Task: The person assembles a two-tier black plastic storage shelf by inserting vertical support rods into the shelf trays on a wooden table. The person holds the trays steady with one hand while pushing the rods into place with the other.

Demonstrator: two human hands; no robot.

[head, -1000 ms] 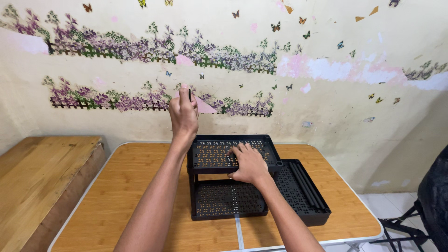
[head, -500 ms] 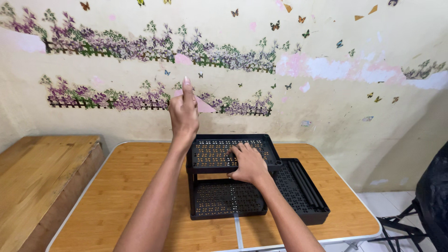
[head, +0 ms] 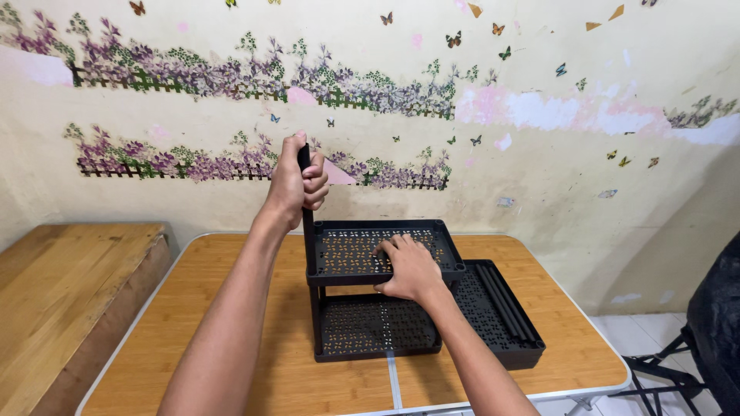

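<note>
My left hand (head: 297,183), open-palmed a second ago, now clenches the pole (head: 308,223); right hand (head: 411,268) presses flat, ungripping, on the upper shelf (head: 343,253).

At the centre of the frame, the left hand (head: 297,183) is closed around the top of a black upright pole (head: 308,231) rising from the rack's near-left corner. The right hand (head: 408,267) lies flat on the upper perforated shelf (head: 351,250). Below it sits the lower shelf (head: 370,327); a loose tray (head: 505,316) holding spare poles (head: 505,300) rests just right, all on the wooden table (head: 193,323).
</note>
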